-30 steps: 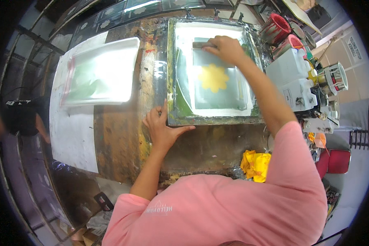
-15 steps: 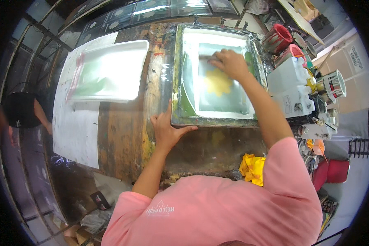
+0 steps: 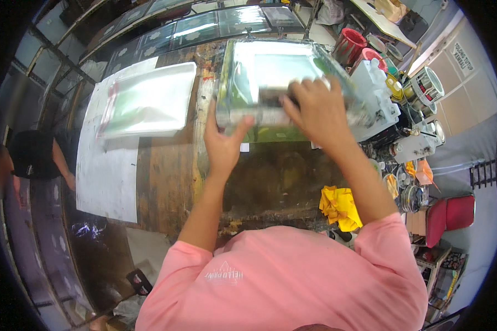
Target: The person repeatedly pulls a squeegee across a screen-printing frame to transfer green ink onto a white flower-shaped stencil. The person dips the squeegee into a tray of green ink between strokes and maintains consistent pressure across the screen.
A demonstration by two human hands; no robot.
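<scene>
A screen-printing frame (image 3: 268, 116) is tilted up at its near edge, its far side at the hinge clamps. My left hand (image 3: 222, 144) grips its near left corner, thumb on the front rail and forefinger along the side. My right hand (image 3: 321, 113) is closed on a dark squeegee (image 3: 275, 97), held over the near part of the pale mesh and blurred by motion. Beneath the raised frame a strip of green sheet (image 3: 281, 134) shows on the table. Left of the frame lies a stack of clear plastic-wrapped sheets (image 3: 152, 99), white with green.
The stained wooden table (image 3: 168, 176) carries white paper (image 3: 107, 182) on its left. A crumpled yellow cloth (image 3: 339, 208) lies near my right arm. Red paint cans (image 3: 349, 47), white jugs (image 3: 374, 94) and several tins crowd the right side. Another person (image 3: 36, 154) stands far left.
The frame's near edge has come up off the table, with my left hand holding its corner. My right hand and the squeegee have moved toward me. The view has shifted slightly.
</scene>
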